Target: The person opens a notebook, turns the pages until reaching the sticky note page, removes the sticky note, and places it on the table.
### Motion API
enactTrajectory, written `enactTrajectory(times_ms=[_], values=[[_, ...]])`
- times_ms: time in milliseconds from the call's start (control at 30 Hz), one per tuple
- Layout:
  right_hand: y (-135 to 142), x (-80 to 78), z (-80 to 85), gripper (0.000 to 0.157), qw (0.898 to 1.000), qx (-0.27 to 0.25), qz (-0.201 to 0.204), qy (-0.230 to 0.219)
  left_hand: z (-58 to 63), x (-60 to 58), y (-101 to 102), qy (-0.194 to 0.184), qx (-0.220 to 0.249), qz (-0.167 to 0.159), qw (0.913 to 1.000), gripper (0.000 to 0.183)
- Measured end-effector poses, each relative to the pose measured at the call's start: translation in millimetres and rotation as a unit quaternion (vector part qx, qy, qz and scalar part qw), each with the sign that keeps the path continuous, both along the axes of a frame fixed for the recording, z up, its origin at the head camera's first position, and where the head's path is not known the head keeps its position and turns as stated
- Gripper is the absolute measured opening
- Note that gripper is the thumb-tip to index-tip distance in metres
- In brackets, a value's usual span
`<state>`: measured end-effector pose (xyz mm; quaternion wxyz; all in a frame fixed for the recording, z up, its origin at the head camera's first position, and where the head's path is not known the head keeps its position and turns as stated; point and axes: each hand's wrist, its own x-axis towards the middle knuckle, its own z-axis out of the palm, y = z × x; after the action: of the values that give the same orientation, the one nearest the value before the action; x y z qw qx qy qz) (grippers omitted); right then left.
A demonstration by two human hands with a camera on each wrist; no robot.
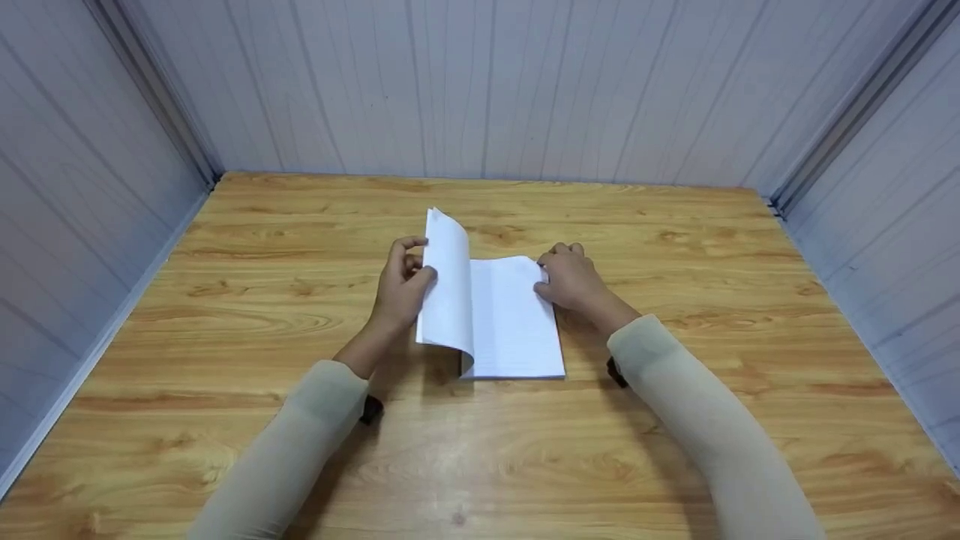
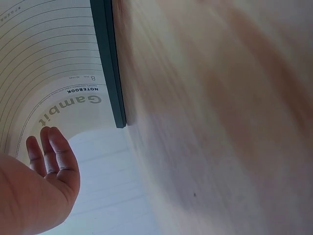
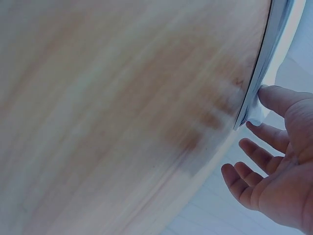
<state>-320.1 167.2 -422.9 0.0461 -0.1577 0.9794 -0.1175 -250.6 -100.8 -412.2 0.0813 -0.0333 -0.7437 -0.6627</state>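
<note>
An open notebook (image 1: pixel 517 330) with white ruled pages lies on the table. Its left part (image 1: pixel 448 289) is lifted and curves upward. My left hand (image 1: pixel 401 292) holds that raised part at its outer edge, thumb on the inner side. In the left wrist view, the fingers lie against the cover (image 2: pixel 58 58), printed "Gambit NOTEBOOK", beside a dark green spine (image 2: pixel 108 63). At the top right corner of the notebook, my right hand (image 1: pixel 574 277) pinches a page between thumb and index finger. The right wrist view shows the page corner (image 3: pixel 256 116) bent there, the other fingers loosely curled.
The notebook rests near the middle of a wood-grain table (image 1: pixel 465 457). Pale panelled walls rise behind the table (image 1: pixel 480 90) and at both sides. Small black objects (image 1: pixel 371 409) show under the sleeves at the wrists.
</note>
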Motion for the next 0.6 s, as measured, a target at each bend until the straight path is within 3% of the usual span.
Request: enactTrajectory(times_ms=[167, 333, 600], values=[[0, 2.1, -0.4, 0.046, 1.0, -0.014, -0.002, 0.007, 0.0, 0.6, 1, 0.003, -0.005, 0.001, 1.0, 0.042], [-1, 3.9, 3.3, 0.044, 0.998, -0.066, -0.023, -0.003, 0.5, -0.3, 1, 0.004, -0.005, -0.006, 1.0, 0.042], [-4, 4.8, 11.7, 0.062, 0.975, -0.2, -0.076, -0.054, 6.4, 2.4, 0, -0.011, 0.016, -0.016, 0.9997, 0.043]])
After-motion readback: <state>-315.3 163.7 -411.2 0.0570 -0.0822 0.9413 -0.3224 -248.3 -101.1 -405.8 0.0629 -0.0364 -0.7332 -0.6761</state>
